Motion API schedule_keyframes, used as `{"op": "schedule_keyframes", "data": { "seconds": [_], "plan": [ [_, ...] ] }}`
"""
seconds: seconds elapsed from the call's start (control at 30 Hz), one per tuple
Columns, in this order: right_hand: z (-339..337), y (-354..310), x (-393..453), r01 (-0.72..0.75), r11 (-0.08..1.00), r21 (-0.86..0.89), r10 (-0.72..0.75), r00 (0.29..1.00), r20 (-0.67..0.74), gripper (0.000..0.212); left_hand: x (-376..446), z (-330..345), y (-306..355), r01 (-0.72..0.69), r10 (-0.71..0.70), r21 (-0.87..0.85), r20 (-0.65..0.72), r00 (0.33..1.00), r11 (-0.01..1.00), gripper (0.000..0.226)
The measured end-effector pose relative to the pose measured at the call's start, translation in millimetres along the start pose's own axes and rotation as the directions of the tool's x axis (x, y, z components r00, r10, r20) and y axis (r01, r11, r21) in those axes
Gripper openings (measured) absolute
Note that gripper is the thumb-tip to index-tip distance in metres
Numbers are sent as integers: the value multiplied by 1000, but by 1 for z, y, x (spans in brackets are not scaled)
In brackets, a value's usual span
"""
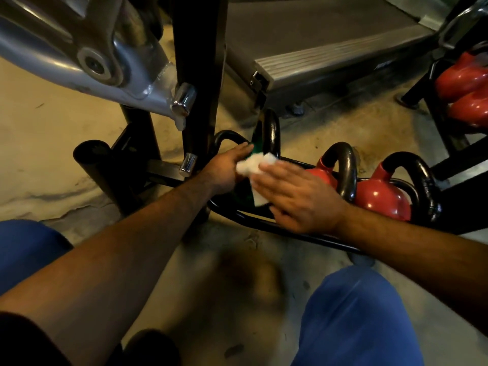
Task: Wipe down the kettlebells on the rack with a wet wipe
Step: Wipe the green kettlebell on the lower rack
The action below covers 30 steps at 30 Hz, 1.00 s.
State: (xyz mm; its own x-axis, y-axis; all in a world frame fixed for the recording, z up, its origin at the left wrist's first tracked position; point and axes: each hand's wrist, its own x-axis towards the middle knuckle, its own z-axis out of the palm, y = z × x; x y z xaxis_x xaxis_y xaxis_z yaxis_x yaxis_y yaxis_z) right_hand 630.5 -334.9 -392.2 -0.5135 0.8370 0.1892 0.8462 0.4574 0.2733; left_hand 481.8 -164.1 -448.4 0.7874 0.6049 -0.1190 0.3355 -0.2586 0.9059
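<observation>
While open, hands (225,169) (297,198) (right atop wipe (249,165))

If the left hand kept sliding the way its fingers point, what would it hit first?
Probably the black handle of the green kettlebell. The left hand points up and right, fingertips already at the green body beside the wet wipe. Depth is hard to judge here.

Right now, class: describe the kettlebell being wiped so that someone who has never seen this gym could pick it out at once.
Find the low black rack on the floor in front of the person's knees. At its left end, beside the black post, sits the green kettlebell under both hands and the white wipe. It is the only green one there; its neighbours to the right are red.
</observation>
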Motion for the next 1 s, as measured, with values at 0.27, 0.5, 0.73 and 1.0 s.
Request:
{"op": "schedule_keyframes", "data": {
  "seconds": [0.27, 0.5, 0.73, 1.0],
  "plan": [
    [1, 1, 2, 8, 994, -113, -3, 999, 38, 63, -3, 2, 3, -14, 14, 3, -21, 1000, 1000, 59],
    [-2, -3, 3, 132, 989, -68, -123, 985, 120, 47, -7, -1, 5, 1, -1, 66, -5, 1000, 998, 62],
    [-20, 5, 7, -83, 994, 78, 86, 995, -47, 33, -10, 3, 11, 49, -47, 48, -30, 998, 998, 56],
    [-32, -15, 18, -501, 508, 701, 806, 563, -181, 28, -9, -1, 8, 16, -17, 205, 5, 1000, 979, 61]
  ]
}}
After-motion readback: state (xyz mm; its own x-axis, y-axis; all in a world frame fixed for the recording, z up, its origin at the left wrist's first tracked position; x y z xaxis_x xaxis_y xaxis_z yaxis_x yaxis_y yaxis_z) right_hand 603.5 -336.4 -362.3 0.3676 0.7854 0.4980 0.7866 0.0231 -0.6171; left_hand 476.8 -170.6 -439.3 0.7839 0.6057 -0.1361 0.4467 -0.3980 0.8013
